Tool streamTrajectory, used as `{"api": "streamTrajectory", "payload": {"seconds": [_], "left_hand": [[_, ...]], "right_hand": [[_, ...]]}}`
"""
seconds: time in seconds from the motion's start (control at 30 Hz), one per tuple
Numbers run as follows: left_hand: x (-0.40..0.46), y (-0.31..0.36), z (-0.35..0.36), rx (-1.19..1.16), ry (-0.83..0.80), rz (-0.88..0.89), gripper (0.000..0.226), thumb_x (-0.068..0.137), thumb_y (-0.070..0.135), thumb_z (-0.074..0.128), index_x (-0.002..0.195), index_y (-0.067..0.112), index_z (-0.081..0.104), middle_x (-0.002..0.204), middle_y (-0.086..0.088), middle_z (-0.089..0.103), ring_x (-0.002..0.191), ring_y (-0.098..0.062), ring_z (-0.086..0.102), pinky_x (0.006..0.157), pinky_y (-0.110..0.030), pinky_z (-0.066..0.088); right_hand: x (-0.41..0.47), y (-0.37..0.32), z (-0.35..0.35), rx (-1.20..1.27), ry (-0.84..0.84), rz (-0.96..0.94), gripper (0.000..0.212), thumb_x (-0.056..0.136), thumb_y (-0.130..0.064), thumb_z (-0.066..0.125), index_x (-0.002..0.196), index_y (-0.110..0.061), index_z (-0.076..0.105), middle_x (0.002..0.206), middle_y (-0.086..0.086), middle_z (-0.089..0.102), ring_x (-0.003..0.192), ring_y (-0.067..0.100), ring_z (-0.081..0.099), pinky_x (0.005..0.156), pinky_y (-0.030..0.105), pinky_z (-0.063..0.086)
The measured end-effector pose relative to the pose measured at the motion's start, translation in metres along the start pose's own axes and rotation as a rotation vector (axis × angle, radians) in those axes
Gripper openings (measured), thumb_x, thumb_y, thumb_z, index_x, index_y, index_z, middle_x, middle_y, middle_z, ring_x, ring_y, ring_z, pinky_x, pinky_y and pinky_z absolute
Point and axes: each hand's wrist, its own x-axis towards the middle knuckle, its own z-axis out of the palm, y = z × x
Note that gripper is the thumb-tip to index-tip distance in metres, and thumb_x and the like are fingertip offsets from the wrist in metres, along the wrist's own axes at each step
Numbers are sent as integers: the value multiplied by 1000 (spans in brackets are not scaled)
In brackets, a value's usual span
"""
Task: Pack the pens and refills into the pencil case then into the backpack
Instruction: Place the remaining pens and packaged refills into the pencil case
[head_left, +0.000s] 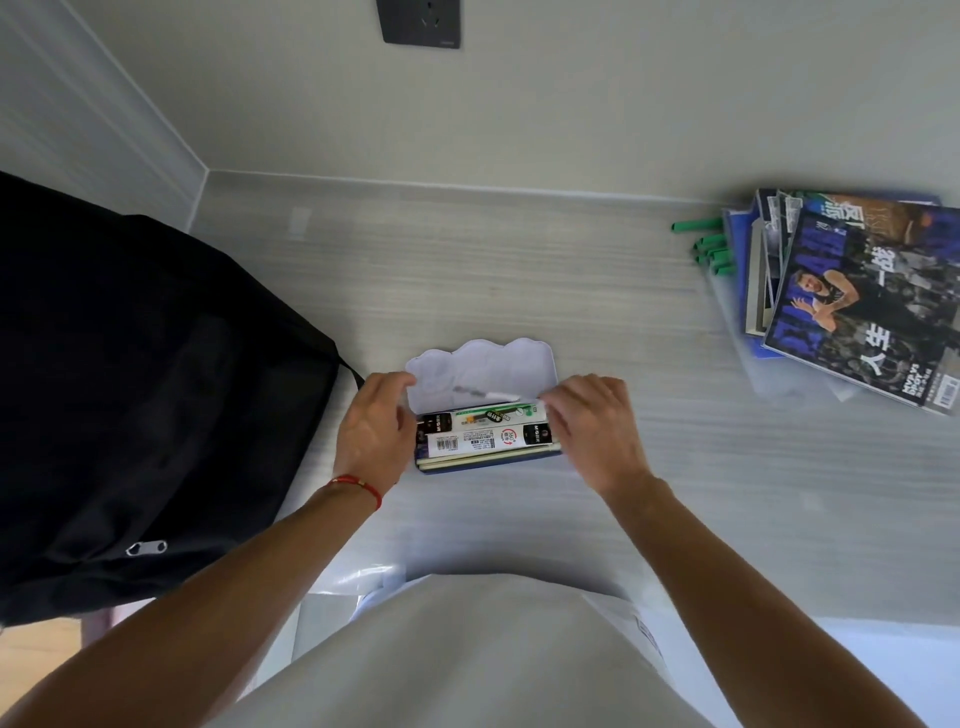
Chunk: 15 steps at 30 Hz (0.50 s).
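Head view looks down on a pale wood-grain desk (519, 270) set against a light wall. Just below the centre of the frame lies an open pencil case (485, 410), its white scalloped lid (483, 371) folded back toward the wall. Inside the case two flat packs of refills (488, 434) lie side by side, lengthwise from left to right, with printed labels and a barcode facing up. A pen (485, 392) rests along the hinge line, partly blurred.

The left hand (376, 428) is at the left end of the case, fingers curled around its edge and the thumb near the lid's corner; it grasps the case. A red string bracelet (358, 483) circles that wrist. The right hand (592, 423) is at the right end, fingertips (550, 410) pinching at the upper right corner where the lid meets the case; whether they hold the lid or the upper refill pack I cannot tell.

A black backpack (130, 395) fills the left side of the frame, lying on the desk just beside the left hand, with a metal zip pull (147, 548) showing at lower left. At the upper right of the frame sits a stack of magazines (857, 296), with green clips (709, 244) sticking out on its left. A dark wall socket (420, 22) is at the top centre.
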Motion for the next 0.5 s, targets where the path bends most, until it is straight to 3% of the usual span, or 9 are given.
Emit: {"api": "streamTrajectory", "payload": {"seconds": [0.1,0.2,0.37,0.5], "left_hand": [[-12,6,4,97,-84,220,48,81,0,51,126,17,52,127,-4,51,112,-22,54,94,-34,51],[-32,9,16,260,-199,414,55,79,2,51,133,13,51,138,-10,50,125,-28,49,101,-41,47],[-47,-1,30,432,-261,487,47,90,15,50,136,15,53,147,-12,48,134,-31,46,111,-46,39],[-43,-2,30,442,-267,473,46,89,16,50,135,13,54,146,-12,49,133,-30,47,108,-45,41]], "right_hand": [[-6,-21,14,-38,22,-134,22,72,2,74,82,-18,75,80,1,63,73,26,61,73,38,46],[-13,-28,24,-45,-39,-180,19,75,-1,75,83,-18,76,80,1,62,76,26,62,72,37,47],[-22,-30,22,16,-105,-157,3,86,-18,75,89,-19,75,88,0,64,86,24,61,75,37,48],[-42,-2,10,166,-67,169,16,88,-9,71,104,-12,72,93,5,66,87,28,60,73,43,50]]}}
